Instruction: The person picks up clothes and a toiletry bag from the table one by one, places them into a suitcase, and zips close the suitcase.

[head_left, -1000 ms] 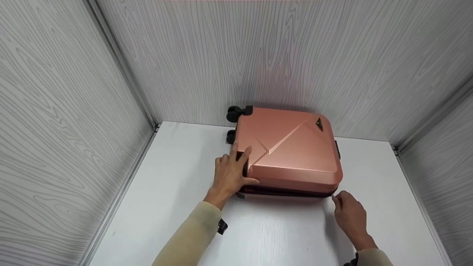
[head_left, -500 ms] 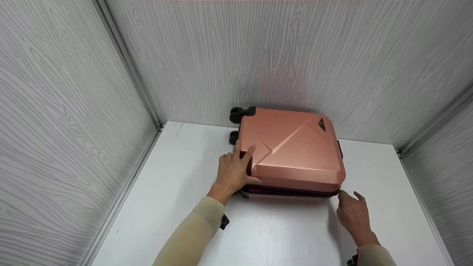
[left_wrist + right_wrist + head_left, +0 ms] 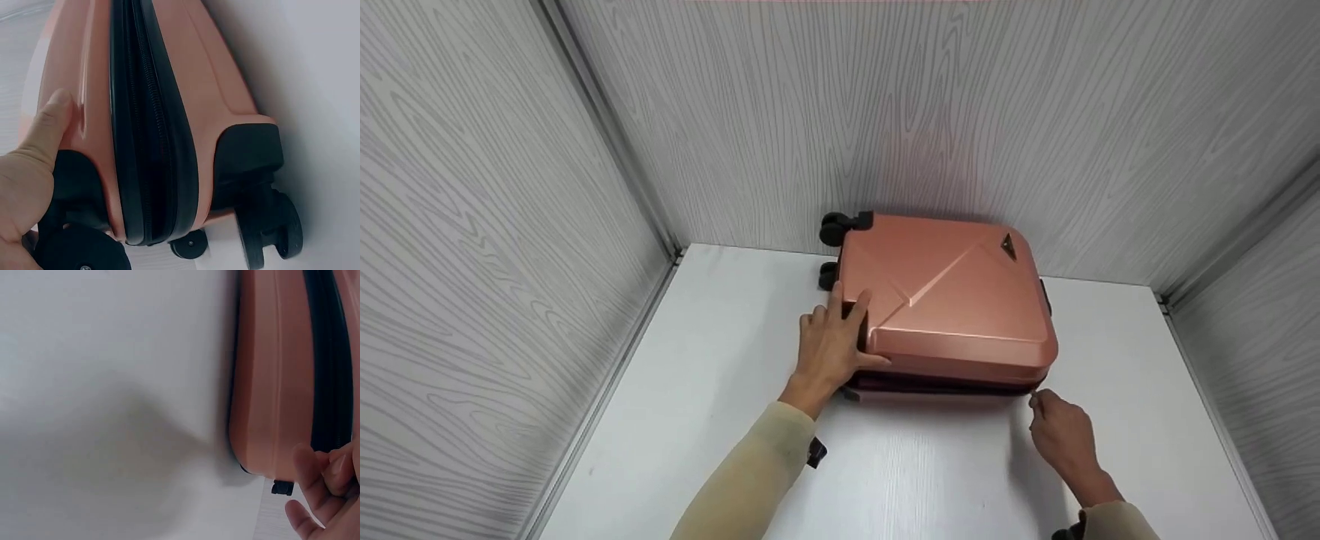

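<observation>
left hand [image 3: 826, 341] spread wide, steadying the suitcase [image 3: 945, 285] flat on the white table [image 3: 720, 345]; right hand [image 3: 1063, 431] pinching the zipper [image 3: 151, 84] at the near corner, where slow, level pulls should run smoothest!

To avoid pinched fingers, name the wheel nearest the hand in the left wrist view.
The bottom-left wheel, close beside the left hand; the small middle wheel and the far-right wheel are farther from it.
</observation>
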